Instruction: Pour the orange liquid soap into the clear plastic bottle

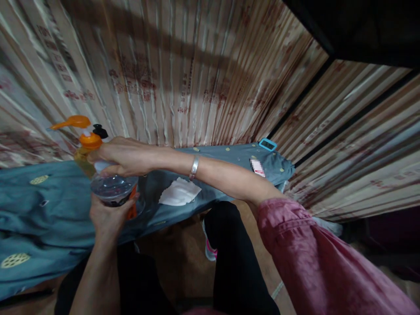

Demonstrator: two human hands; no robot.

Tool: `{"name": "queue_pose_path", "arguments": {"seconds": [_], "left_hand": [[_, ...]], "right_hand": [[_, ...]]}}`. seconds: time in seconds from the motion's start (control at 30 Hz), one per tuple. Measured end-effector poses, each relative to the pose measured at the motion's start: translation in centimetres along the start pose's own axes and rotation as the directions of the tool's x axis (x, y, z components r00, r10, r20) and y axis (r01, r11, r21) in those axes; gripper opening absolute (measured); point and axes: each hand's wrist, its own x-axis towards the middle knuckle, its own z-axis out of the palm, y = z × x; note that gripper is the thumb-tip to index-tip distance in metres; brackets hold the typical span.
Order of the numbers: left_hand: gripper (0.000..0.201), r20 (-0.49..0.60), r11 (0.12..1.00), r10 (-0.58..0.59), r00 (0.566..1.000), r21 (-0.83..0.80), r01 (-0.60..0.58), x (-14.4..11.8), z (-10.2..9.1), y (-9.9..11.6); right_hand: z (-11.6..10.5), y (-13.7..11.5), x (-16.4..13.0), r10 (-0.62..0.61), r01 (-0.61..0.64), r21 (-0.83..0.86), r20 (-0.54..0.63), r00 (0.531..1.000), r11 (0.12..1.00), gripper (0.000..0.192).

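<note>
A clear plastic bottle (pixel 113 187) with an orange and dark label stands tilted slightly in front of me. My left hand (pixel 110 215) is wrapped around its lower side. From above, my right hand (pixel 126 155) closes over a pale, whitish top (pixel 102 166) at the bottle's neck; the fingers hide most of that part. Just behind, touching or nearly touching my right fingers, is a pump bottle (pixel 85 160) of yellowish liquid with an orange pump head (pixel 78 121). A black cap (pixel 99 130) shows beside it, its container mostly hidden by my hand.
A blue-green patterned cloth (pixel 42 210) covers the narrow surface. White crumpled tissue (pixel 180 191) lies right of the bottle. Farther right are a small pink-and-white packet (pixel 257 167) and a blue-framed device (pixel 267 144). A pleated curtain (pixel 170 78) hangs behind. My legs are below.
</note>
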Motion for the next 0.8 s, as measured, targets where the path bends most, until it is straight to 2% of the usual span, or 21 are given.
{"name": "queue_pose_path", "arguments": {"seconds": [0.13, 0.27, 0.4, 0.47, 0.53, 0.6, 0.7, 0.8], "left_hand": [[0.102, 0.001, 1.0, -0.004, 1.0, 0.002, 0.004, 0.3, 0.1, -0.6], [0.11, 0.01, 0.999, 0.033, 0.999, 0.016, -0.033, 0.3, 0.0, -0.8], [0.114, 0.027, 0.999, 0.035, 0.999, 0.032, -0.036, -0.1, -0.1, -0.4], [0.113, 0.031, 0.999, 0.014, 0.999, 0.029, -0.015, -0.4, -0.2, -0.1], [0.107, 0.025, 0.999, 0.0, 1.0, 0.04, -0.001, -0.6, -0.2, 0.3], [0.1, 0.051, 0.999, -0.014, 0.999, 0.035, 0.013, -0.8, -0.3, 0.5], [0.094, 0.075, 0.999, -0.013, 0.997, 0.044, 0.01, -1.0, -0.4, 0.6], [0.092, 0.093, 0.999, 0.006, 0.996, 0.037, -0.01, -1.0, -0.5, 0.6]], "right_hand": [[-0.3, 0.1, -0.7, 0.005, -0.005, -0.001, -0.043, 0.999, 1.0, 0.021], [-0.8, -0.6, -0.5, -0.01, 0.008, -0.047, -0.044, 0.999, 0.999, 0.027], [-1.3, -1.3, 1.0, 0.014, 0.015, -0.185, 0.153, 0.988, 0.983, 0.025], [-1.5, -1.3, 1.6, 0.009, 0.051, -0.233, 0.25, 0.968, 0.971, 0.034], [-1.7, -1.1, 1.9, 0.001, 0.07, -0.242, 0.28, 0.96, 0.968, 0.044], [-1.6, -0.8, 1.8, 0.023, 0.034, -0.217, 0.253, 0.967, 0.976, 0.043], [-1.1, -0.6, 1.8, 0.079, -0.052, -0.175, 0.147, 0.986, 0.983, 0.04], [-0.5, -0.4, 2.1, 0.101, -0.1, -0.066, 0.008, 0.995, 0.993, 0.023]]}}
